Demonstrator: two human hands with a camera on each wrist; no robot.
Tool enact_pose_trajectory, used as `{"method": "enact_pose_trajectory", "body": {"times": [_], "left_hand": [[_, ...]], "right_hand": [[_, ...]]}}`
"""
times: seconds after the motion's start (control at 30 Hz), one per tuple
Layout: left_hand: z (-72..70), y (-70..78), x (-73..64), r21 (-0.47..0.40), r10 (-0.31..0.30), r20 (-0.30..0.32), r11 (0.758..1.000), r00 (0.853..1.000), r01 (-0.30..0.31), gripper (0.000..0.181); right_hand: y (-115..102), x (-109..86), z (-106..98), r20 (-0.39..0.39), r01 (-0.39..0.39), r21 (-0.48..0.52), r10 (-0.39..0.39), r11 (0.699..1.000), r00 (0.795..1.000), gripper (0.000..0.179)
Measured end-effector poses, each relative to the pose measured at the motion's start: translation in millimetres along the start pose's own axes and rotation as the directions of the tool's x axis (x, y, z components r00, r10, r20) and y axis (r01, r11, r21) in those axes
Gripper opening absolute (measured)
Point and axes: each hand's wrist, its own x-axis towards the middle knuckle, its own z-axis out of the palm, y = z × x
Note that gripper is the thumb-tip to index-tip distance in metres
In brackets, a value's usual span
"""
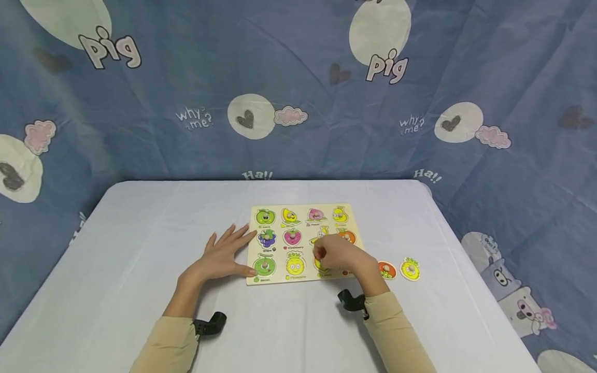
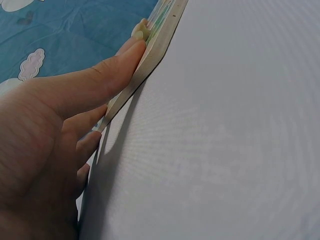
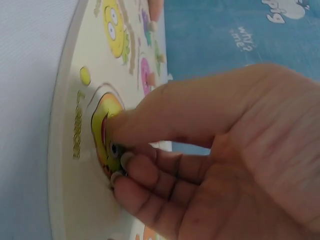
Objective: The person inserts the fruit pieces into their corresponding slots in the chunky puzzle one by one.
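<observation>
A wooden fruit puzzle board (image 1: pixel 280 280) lies on the white table. My right hand (image 1: pixel 342 255) pinches the lemon puzzle piece (image 3: pixel 102 135) at the board's lemon picture, thumb against fingertips; its knob is hidden by the fingers. One side of the piece seems tilted off the board. My left hand (image 1: pixel 223 259) rests at the board's left edge with fingers spread, and its thumb (image 2: pixel 127 62) touches the near left corner beside the melon piece (image 1: pixel 265 266). Knobbed pieces such as the apple (image 1: pixel 265 217) and strawberry (image 1: pixel 292 237) sit in the board. The pineapple picture (image 1: pixel 295 264) shows no knob.
To the right of the board lie a loose pineapple piece (image 1: pixel 410 269) and a red-orange piece (image 1: pixel 387 270), the latter partly hidden by the right wrist. Behind the white table (image 1: pixel 186 207) hangs a blue patterned cloth (image 1: pixel 298 62). Each wrist carries a black camera mount (image 1: pixel 211 324).
</observation>
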Motion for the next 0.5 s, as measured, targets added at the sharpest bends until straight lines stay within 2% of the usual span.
{"method": "enact_pose_trajectory", "body": {"times": [0.23, 0.5], "left_hand": [[1.6, 0.5, -1.0, -0.006, -0.007, -0.001, 1.000, 1.000, 0.007, 0.111], [2.0, -1.4, -0.1, 0.012, -0.003, -0.002, 1.000, 1.000, 0.003, 0.111]], "right_hand": [[9, -0.4, 0, -0.021, 0.018, 0.042, -0.017, 0.999, 1.000, 0.016], [18, -7.3, -5, -0.070, 0.004, 0.071, 0.001, 0.997, 0.998, 0.015]]}}
